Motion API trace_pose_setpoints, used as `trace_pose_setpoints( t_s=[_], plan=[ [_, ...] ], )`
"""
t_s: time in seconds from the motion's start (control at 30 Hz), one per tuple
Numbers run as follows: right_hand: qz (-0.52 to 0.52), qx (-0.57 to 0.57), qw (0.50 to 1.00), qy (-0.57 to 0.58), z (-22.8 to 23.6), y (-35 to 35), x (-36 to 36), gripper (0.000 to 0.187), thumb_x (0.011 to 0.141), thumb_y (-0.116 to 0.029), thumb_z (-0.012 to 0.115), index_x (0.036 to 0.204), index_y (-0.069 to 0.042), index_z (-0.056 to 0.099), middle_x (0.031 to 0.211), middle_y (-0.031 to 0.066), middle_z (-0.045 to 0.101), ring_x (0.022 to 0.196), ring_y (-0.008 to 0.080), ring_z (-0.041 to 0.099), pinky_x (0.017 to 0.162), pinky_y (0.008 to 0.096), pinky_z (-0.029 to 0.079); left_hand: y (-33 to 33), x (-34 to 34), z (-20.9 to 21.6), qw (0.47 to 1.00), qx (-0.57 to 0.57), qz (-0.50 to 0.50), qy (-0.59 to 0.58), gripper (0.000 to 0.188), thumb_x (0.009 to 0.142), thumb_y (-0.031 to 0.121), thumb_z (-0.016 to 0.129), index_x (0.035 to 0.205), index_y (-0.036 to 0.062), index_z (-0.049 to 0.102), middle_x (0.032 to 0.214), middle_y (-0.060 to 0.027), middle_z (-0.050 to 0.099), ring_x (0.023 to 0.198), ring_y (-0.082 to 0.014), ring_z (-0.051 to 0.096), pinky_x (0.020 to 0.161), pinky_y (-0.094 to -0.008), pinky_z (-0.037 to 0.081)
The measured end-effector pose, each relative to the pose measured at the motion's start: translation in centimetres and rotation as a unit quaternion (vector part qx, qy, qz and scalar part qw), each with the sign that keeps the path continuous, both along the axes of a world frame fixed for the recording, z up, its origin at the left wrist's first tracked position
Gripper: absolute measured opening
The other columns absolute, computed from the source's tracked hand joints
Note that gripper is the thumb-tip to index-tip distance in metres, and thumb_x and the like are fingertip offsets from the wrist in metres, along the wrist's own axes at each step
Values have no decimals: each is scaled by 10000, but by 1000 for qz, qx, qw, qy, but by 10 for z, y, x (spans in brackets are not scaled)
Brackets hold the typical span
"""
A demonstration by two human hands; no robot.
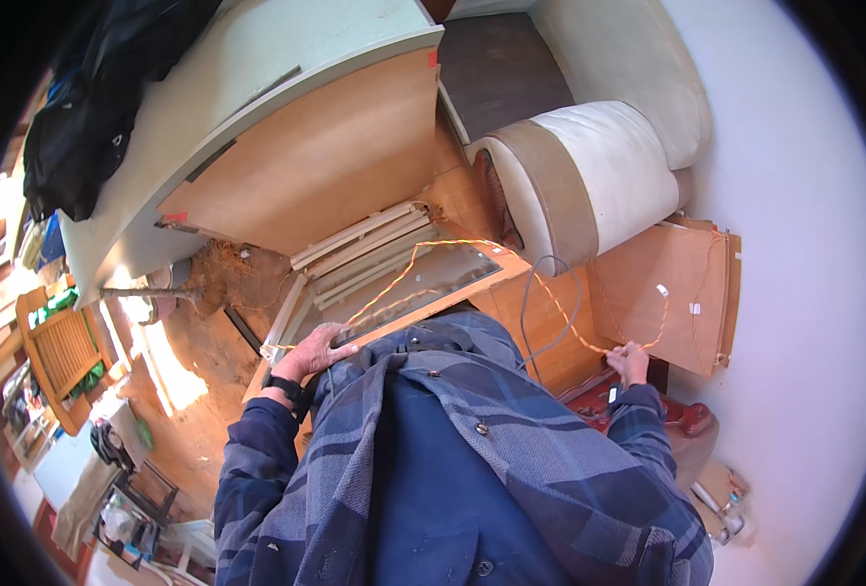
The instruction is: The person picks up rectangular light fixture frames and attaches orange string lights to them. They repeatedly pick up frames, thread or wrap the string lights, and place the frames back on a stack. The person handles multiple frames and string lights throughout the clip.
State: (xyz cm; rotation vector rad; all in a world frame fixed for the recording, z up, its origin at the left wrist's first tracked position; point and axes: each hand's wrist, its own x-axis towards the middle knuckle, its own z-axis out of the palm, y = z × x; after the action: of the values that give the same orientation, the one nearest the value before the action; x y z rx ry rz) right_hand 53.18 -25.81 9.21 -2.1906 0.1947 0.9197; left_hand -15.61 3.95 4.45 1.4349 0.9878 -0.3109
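A twisted yellow-and-red wire [391, 284] runs in a wide arc between my two hands. My left hand [314, 355], with a dark band at its wrist, is low over the wooden panel's edge. The wire passes through its curled fingers while the thumb sticks out, and a short length shows past the hand. On the right, my right hand [630, 362] pinches the same wire between its fingertips. Its loose end curves up to a small white tag [662, 290] in front of a brown board. A thin grey cable [524, 322] loops close to my body.
A large pale-edged panel [325, 146] leans ahead, with white slats [364, 237] at its foot. A cream-and-brown sofa [599, 181] stands far right. The brown board [662, 264] stands by the white wall [794, 293]. A wooden chair [62, 356] is at left.
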Motion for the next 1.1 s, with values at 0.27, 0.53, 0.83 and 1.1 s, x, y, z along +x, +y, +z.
trace_pose_setpoints(
  t_s=[0.27, 0.53, 0.83, 1.1],
  plan=[
    [-42, 101, 993, 40, -24, -16, -88, 256, 1074, -289, 489, 977, -60, 547, 999, 150, 643, 953, 374, 723, 850, 474, 610, 18, 5, -6, 982, 181, -51, 10, 661, 923, 544, 677, 1313, 13, 629, 1273, -274, 636, 1214, -444, 581, 1053, -475, 472],
    [56, 57, 995, -55, -31, 6, -181, 303, 1059, -332, 523, 994, -44, 595, 872, 95, 683, 702, 182, 689, 640, 310, 574, 57, 0, -3, 981, 187, -44, -26, 572, 942, 537, 662, 1246, 53, 675, 1123, -228, 720, 1103, -415, 660, 962, -454, 516],
    [81, 95, 992, 15, -43, 71, -211, 261, 1045, -284, 536, 1047, -31, 603, 889, 123, 704, 823, 219, 709, 701, 337, 585, 122, -13, -12, 993, 115, -29, 22, 643, 966, 558, 630, 1305, 13, 662, 1208, -204, 724, 1157, -326, 671, 1020, -395, 490],
    [92, 54, 994, -28, -59, 77, -238, 203, 1062, -192, 479, 1166, -41, 563, 844, 81, 690, 796, 201, 714, 659, 354, 573, 128, -11, -17, 983, 154, -79, 54, 703, 975, 600, 585, 1316, -11, 651, 1234, -228, 706, 1188, -333, 646, 1041, -399, 463]
  ],
)
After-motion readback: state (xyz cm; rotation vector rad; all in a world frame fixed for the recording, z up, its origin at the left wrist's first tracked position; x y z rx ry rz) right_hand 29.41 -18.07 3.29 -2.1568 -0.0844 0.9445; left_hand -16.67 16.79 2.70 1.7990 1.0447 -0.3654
